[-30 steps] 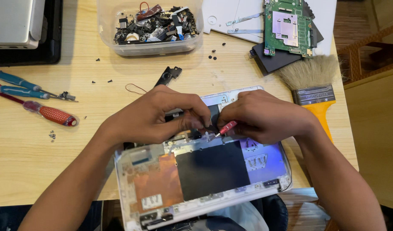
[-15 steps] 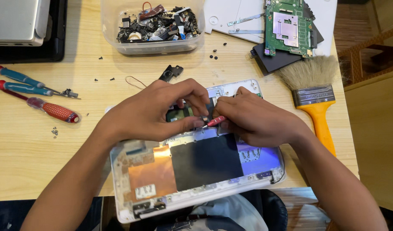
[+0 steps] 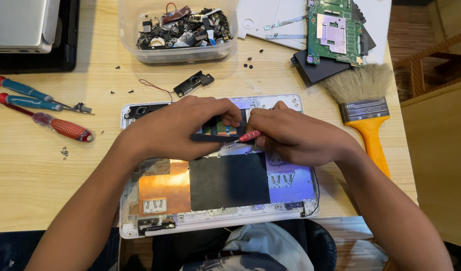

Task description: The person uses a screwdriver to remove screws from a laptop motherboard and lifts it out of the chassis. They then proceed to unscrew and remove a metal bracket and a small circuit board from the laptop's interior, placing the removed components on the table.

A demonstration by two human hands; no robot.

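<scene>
Since the earlier pictures the opened laptop shell (image 3: 155, 195) sits higher and squarer in the view, and both hands meet a little further up its tray, with the small red tool now plainly showing between them.

The right hand (image 3: 295, 136) is curled nearly closed, thumb and forefinger pinching a slim red-handled screwdriver (image 3: 248, 136). Its long axis runs roughly from 3 o'clock to 9 o'clock, the tip dipping slightly toward 8 o'clock, where it points at a flat black strip (image 3: 210, 137). The left hand (image 3: 177, 129) lies over the shell from the 9 o'clock side, fingers bent and pressing on that strip; whether it grips the strip or only pins it I cannot tell. The strip lies level, along the same line as the tool, so the tip meets it end-on from the right. Of the two hands the left is the one on the strip; the right reaches it only through the tool.

Toward 6 o'clock from the hands lie a black sheet (image 3: 228, 180) and a copper foil patch (image 3: 162, 185). At 9 o'clock, well apart on the wooden table (image 3: 34, 185), rest a larger red screwdriver (image 3: 64, 128) and two blue-handled ones (image 3: 24, 95). At 12 o'clock stands a clear tub of small parts (image 3: 177, 30), at 1 o'clock a green circuit board (image 3: 336, 32), and at 3 o'clock an orange-handled brush (image 3: 363, 110).
</scene>
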